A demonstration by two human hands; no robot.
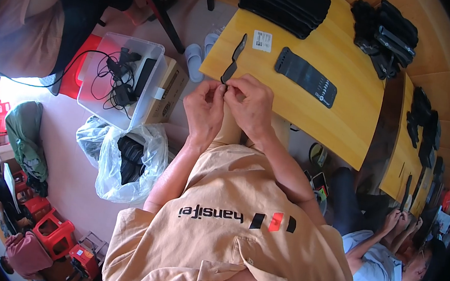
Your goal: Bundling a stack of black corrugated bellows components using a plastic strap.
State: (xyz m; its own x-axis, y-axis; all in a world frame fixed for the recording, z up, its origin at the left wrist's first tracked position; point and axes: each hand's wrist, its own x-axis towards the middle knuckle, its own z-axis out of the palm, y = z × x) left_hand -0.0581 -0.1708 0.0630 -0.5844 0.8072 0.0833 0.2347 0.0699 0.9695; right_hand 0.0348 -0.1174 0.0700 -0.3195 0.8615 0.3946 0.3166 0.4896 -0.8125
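While both hands meet at the near edge of the wooden table [315, 117], left hand [204, 111] pinches the bottom end of a thin black strap [234, 59] | right hand [250, 106] curled tight on the same end | strap runs up across the tabletop | another flat black strap [306, 76] lies just right, white label [262, 41] between them

- black strap [234, 59]
- yellow wooden table [300, 102]
- tan shirt [236, 240], black, red marks
- clear bin [119, 77]
- red stools [56, 232]
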